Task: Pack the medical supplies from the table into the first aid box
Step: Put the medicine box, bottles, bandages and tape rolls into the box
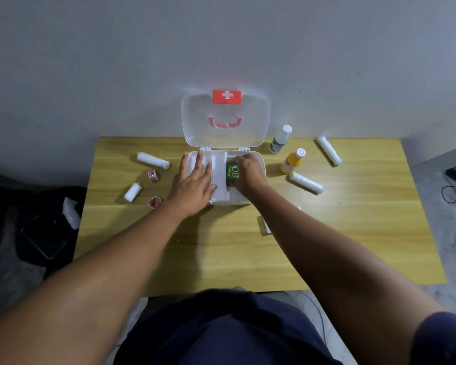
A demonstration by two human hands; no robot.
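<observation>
The white first aid box (258, 160) stands open at the table's far middle, its clear lid (225, 119) with a red cross label upright against the wall. My left hand (194, 181) lies flat with fingers spread on the white inner tray (219, 175) on the box's left side. My right hand (248, 172) grips a green box (231, 175) and holds it inside the box's right part. On the table lie white bandage rolls to the left (153, 159) (133, 192) and to the right (328, 150) (306, 182).
A white bottle (281, 139) and a yellow bottle (292, 161) stand right of the box. Two small red tape rolls (153, 175) (155, 201) lie at the left. A small white item (264, 225) shows beside my right forearm. Dark cloth and a phone (44, 242) lie left of the table.
</observation>
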